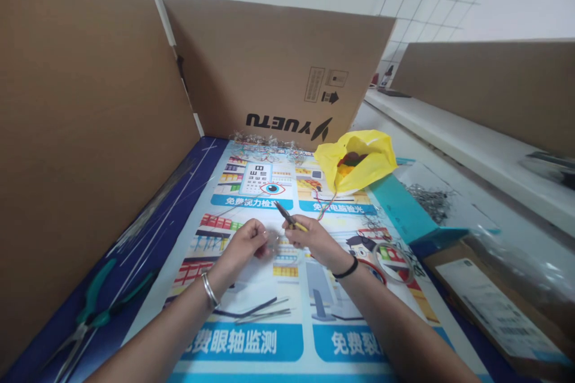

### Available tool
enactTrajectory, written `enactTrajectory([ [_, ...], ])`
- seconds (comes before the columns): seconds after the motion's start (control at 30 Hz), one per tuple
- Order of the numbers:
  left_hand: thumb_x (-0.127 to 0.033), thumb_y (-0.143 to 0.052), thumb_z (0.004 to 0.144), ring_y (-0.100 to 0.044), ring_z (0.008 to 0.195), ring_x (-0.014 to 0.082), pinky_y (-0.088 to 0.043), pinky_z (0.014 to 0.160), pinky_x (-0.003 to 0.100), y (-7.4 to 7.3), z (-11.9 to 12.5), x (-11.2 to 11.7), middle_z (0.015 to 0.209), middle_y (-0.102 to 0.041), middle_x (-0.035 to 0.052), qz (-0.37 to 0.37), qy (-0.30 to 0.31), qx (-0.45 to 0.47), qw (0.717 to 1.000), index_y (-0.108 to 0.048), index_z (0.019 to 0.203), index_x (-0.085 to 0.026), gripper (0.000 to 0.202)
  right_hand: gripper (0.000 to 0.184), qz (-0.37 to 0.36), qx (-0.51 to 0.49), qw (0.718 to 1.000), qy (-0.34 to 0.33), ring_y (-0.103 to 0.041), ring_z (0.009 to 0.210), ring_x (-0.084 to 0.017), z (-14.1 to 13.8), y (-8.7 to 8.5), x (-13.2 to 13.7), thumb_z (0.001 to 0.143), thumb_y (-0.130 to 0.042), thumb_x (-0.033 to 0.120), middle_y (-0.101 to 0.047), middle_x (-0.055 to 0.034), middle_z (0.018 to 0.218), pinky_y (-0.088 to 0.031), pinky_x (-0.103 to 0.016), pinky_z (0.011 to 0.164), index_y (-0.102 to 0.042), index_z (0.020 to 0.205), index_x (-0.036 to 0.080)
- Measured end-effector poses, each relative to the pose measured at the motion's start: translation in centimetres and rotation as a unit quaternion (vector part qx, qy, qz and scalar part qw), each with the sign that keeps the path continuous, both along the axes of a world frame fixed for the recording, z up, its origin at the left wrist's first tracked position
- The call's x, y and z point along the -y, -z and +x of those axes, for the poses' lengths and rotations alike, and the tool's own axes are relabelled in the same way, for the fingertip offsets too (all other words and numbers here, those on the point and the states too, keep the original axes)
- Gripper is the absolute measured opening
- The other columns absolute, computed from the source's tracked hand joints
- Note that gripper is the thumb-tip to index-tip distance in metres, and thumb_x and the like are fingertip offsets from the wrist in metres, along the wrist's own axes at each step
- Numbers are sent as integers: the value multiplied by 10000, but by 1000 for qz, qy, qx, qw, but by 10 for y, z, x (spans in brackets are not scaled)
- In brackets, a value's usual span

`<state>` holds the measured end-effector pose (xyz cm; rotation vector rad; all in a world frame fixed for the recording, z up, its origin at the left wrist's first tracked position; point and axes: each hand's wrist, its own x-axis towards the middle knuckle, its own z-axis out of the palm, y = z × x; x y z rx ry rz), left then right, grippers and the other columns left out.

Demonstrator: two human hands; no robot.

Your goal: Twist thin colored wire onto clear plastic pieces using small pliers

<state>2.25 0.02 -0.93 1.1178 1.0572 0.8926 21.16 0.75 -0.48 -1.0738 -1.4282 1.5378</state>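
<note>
My right hand (314,240) is closed round small pliers (287,217) with dark jaws and yellow grips, the jaws angled up and to the left. To the left of it, my left hand (245,243) pinches a small, thin, bent wire piece (271,241), partly clear-looking with some red below; its exact shape is blurred. Both hands are just above the printed sheet (251,278), close together. Several short dark wire strips (265,313) lie on the sheet below the hands.
Cardboard walls (274,54) stand at the back and left. A yellow plastic bag (359,158) sits back right, near a teal folder (399,206) and a heap of wire bits (426,202). Teal-handled pliers (96,314) lie left, long wires (153,209) beyond. A wrapped package (498,305) lies right.
</note>
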Motion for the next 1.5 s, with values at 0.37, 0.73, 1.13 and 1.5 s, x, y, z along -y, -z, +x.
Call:
enactTrajectory([
  [0.37,-390,-586,755,-522,521,108,-382,508,222,-4,2,5,607,-586,-12,-25,82,-2,996,-499,859,-175,255,117,41,5,994,106,-374,499,-82,-16,7,1,725,-576,285,-428,62,559,-308,-217,488,-540,751,177],
  [0.73,-418,-550,779,-422,505,94,-321,515,216,0,3,4,541,-498,-32,48,60,-81,994,-515,646,-164,289,103,67,66,988,119,-403,537,-92,-28,15,7,750,-536,293,-447,58,592,-348,-213,525,-543,765,192],
  [1.13,-353,-538,775,-421,465,88,-329,466,207,-9,-13,-8,538,-480,-48,87,-44,-85,992,-513,658,-177,213,278,138,175,973,58,-479,637,-115,-22,6,8,871,-421,431,-522,20,694,-365,-227,586,-524,788,185],
  [1.5,-362,-570,769,-425,467,77,-341,461,197,-21,-48,-28,542,-488,-46,144,-257,-22,955,-534,666,-175,216,337,251,580,770,-85,-570,827,-197,-29,-13,22,883,-416,474,-621,-77,863,-362,-267,666,-578,899,180],
])
